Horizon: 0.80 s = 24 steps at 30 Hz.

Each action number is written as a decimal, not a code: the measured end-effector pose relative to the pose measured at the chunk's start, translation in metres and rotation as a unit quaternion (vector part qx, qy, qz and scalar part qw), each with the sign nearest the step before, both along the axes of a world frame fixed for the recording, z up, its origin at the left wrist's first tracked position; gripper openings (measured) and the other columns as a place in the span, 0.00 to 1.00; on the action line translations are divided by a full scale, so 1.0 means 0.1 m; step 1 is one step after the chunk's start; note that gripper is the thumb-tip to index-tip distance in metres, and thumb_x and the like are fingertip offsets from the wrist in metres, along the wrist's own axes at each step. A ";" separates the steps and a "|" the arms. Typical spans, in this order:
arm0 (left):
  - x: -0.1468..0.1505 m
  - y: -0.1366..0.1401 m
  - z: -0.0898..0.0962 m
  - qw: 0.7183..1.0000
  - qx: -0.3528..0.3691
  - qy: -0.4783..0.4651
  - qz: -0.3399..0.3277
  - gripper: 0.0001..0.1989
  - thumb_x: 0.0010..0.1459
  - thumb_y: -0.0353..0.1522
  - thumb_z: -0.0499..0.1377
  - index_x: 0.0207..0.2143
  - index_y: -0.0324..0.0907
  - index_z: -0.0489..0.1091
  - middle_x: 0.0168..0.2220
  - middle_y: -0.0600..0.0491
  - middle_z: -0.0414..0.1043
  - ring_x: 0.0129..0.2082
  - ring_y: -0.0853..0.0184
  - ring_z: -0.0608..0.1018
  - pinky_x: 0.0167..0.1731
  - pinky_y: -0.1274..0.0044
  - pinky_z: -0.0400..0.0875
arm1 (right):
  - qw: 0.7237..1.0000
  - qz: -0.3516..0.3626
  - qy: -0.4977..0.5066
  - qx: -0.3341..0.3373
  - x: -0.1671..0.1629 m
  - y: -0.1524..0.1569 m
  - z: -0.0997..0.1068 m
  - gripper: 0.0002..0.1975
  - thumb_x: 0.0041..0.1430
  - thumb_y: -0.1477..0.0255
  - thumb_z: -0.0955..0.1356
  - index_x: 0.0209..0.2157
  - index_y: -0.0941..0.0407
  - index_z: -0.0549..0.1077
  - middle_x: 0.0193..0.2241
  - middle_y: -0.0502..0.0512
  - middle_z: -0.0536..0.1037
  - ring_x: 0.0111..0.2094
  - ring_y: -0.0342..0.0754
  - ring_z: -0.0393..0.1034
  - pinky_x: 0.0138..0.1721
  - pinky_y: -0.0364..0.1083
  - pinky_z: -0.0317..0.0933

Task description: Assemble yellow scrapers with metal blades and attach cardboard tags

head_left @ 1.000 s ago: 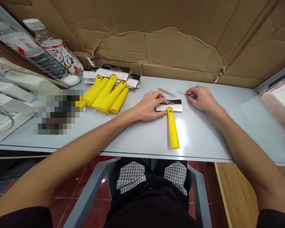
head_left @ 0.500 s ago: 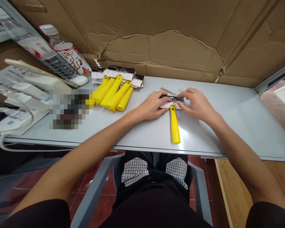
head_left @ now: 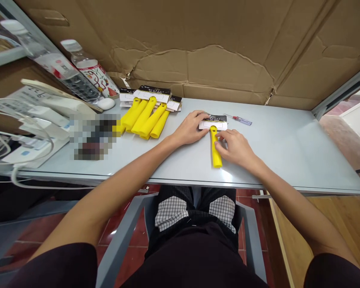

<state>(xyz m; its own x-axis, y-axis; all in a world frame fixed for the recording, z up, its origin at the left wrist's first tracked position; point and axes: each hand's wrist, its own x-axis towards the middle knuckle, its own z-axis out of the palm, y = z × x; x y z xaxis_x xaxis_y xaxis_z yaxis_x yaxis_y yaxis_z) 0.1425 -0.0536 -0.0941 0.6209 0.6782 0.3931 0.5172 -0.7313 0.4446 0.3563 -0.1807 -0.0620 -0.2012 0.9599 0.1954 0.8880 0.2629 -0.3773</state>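
Observation:
A yellow-handled tool [head_left: 216, 154] lies on the table in front of me, its handle toward me. A black-and-white printed card [head_left: 218, 124] covers its far end, so the head is hidden. My left hand [head_left: 193, 128] rests at the card's left edge, fingers bent over it and thumb at the lower corner. On the right side of the handle, my right hand [head_left: 235, 147] has its thumb and forefinger against the yellow plastic near the top. Beyond the card lies a small screwdriver [head_left: 240, 119] with a clear bluish handle and a red collar.
Several similar carded yellow-handled tools [head_left: 146, 118] are piled to the left. Past them stand two leaning plastic bottles [head_left: 94, 74], white power strips with cables [head_left: 38, 132] and a blurred-out object [head_left: 94, 138]. Cardboard [head_left: 224, 76] lines the table's [head_left: 288, 152] back edge.
My right hand has moved down from the card to the handle. The tool sits slightly farther from the front edge. A greyish strip beyond the card no longer shows; the screwdriver is now uncovered.

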 end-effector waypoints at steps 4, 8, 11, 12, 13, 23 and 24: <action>-0.01 0.04 0.02 0.999 -0.017 -0.010 0.032 0.30 0.63 0.43 0.66 0.65 0.42 0.72 0.66 0.41 0.76 0.66 0.48 0.76 0.69 0.56 0.65 | 0.999 -0.022 0.018 -0.028 -0.08 -0.03 0.04 0.25 0.68 0.68 0.63 0.63 0.52 0.77 0.47 0.61 0.84 0.44 0.60 0.75 0.39 0.54 0.60; -0.02 0.06 0.05 0.998 -0.034 -0.018 0.042 0.27 0.60 0.44 0.68 0.59 0.42 0.76 0.59 0.43 0.82 0.59 0.48 0.80 0.64 0.58 0.69 | 0.999 -0.017 -0.001 -0.040 -0.13 -0.06 0.03 0.22 0.71 0.64 0.62 0.58 0.50 0.81 0.48 0.62 0.82 0.44 0.60 0.76 0.38 0.54 0.59; -0.02 0.05 0.07 0.998 -0.044 -0.042 0.024 0.26 0.60 0.44 0.69 0.57 0.42 0.78 0.55 0.45 0.83 0.52 0.51 0.83 0.59 0.60 0.73 | 0.999 -0.013 0.003 -0.030 -0.14 -0.06 0.02 0.22 0.69 0.59 0.65 0.56 0.51 0.81 0.46 0.62 0.82 0.44 0.61 0.75 0.39 0.55 0.60; -0.02 0.05 0.07 0.997 -0.052 -0.059 0.020 0.27 0.59 0.44 0.69 0.57 0.43 0.78 0.54 0.46 0.83 0.50 0.53 0.83 0.57 0.61 0.74 | 0.999 -0.017 0.007 -0.029 -0.14 -0.06 0.02 0.21 0.68 0.60 0.66 0.56 0.51 0.80 0.45 0.62 0.82 0.43 0.61 0.75 0.39 0.55 0.60; -0.01 0.05 0.07 0.995 -0.065 -0.080 0.020 0.28 0.58 0.44 0.70 0.58 0.43 0.77 0.52 0.47 0.83 0.49 0.54 0.83 0.55 0.63 0.75 | 0.999 -0.023 0.014 -0.029 -0.14 -0.06 0.01 0.20 0.66 0.61 0.66 0.55 0.51 0.79 0.45 0.61 0.82 0.42 0.60 0.75 0.38 0.55 0.60; 0.07 0.02 0.01 0.920 -0.242 -0.295 0.086 0.44 0.50 0.38 0.76 0.67 0.48 0.64 0.68 0.38 0.70 0.59 0.53 0.82 0.58 0.59 0.80 | 0.991 -0.035 0.126 0.039 -0.09 -0.02 -0.10 0.25 0.60 0.69 0.66 0.60 0.54 0.69 0.48 0.63 0.78 0.36 0.54 0.73 0.43 0.57 0.68; 0.07 0.02 0.01 0.908 -0.271 -0.311 0.079 0.45 0.49 0.37 0.76 0.67 0.48 0.65 0.68 0.38 0.70 0.58 0.53 0.83 0.59 0.58 0.79 | 0.990 -0.034 0.126 0.047 -0.10 -0.03 -0.11 0.25 0.60 0.69 0.66 0.59 0.54 0.70 0.48 0.63 0.77 0.36 0.54 0.73 0.44 0.57 0.69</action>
